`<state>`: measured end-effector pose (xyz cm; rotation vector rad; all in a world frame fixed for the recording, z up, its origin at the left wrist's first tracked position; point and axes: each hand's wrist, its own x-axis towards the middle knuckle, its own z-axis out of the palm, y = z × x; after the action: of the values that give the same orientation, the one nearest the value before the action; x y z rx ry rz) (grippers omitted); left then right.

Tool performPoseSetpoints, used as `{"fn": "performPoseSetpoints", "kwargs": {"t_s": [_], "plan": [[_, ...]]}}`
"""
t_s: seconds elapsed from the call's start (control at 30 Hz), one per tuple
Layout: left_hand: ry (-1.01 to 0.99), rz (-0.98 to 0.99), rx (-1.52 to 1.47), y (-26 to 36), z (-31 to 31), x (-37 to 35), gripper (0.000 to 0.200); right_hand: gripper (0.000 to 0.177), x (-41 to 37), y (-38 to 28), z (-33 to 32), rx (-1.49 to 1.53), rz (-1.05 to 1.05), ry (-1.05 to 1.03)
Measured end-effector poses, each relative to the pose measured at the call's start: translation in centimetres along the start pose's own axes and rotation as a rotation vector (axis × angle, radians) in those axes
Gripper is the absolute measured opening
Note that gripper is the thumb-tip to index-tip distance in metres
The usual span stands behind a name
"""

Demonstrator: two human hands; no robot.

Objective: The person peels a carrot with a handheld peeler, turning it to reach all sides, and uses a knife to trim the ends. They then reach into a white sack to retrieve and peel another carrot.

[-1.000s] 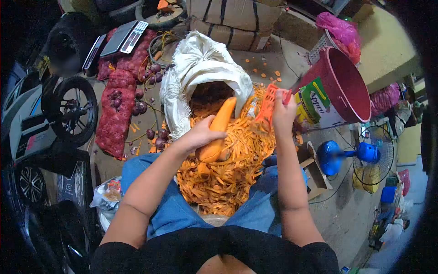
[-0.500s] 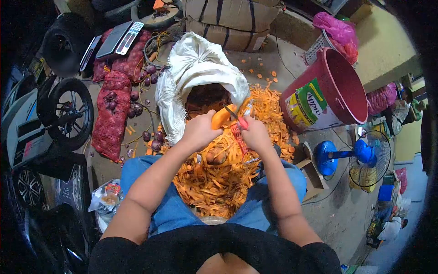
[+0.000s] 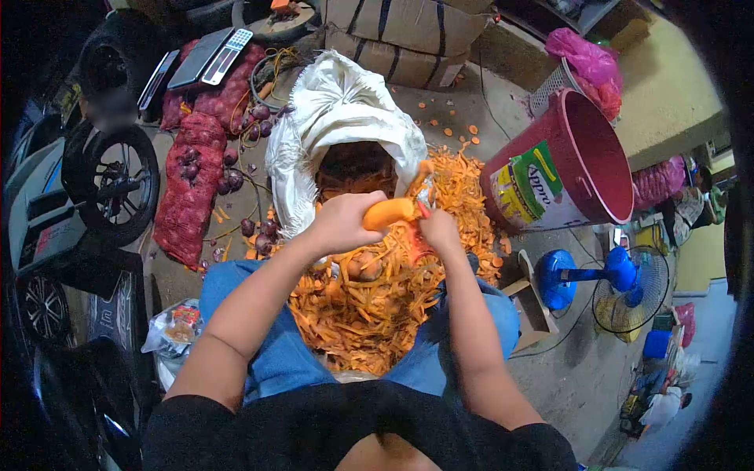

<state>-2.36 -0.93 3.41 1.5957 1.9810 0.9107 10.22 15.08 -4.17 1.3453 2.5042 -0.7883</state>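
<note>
left fingers [image 3: 366,206] are wrapped round the carrot [image 3: 395,210], holding it level above the lap, just in front of the white sack [image 3: 338,110]. the right hand [image 3: 440,231] is closed on a red peeler [image 3: 414,242] set against the carrot. peeling well likely wants long, light strokes away from the left hand [image 3: 342,224], turning the carrot between passes, strips dropping on the peel heap [image 3: 369,314].

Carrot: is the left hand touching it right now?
Touching. The head view shows the left hand closed around the carrot, fingers wrapped over its near end; the right hand holds a red peeler beside it.
</note>
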Motion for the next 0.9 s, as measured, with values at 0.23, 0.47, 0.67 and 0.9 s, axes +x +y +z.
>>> {"fn": "performPoseSetpoints", "kwargs": {"t_s": [0.23, 0.47, 0.67, 0.9], "plan": [[-0.026, -0.424, -1.428, -0.7, 0.8, 0.5, 0.03, 0.024, 0.3, 0.1, 2.2, 0.126, -0.132, 0.038], [0.038, -0.658, -1.857, -1.9, 1.1, 0.3, 0.038, 0.017, 0.2, -2.1, -1.2, 0.886, -0.115, 0.072], [0.037, -0.629, -1.908, -3.7, 2.9, 1.3, 0.037, 0.019, -1.3, -5.3, -5.5, 1.429, -0.095, 0.226], [0.091, -0.705, -1.916, -3.5, 3.7, 1.7, 0.035, 0.017, 0.0, -5.7, -3.5, 1.614, -0.136, 0.327]]}}
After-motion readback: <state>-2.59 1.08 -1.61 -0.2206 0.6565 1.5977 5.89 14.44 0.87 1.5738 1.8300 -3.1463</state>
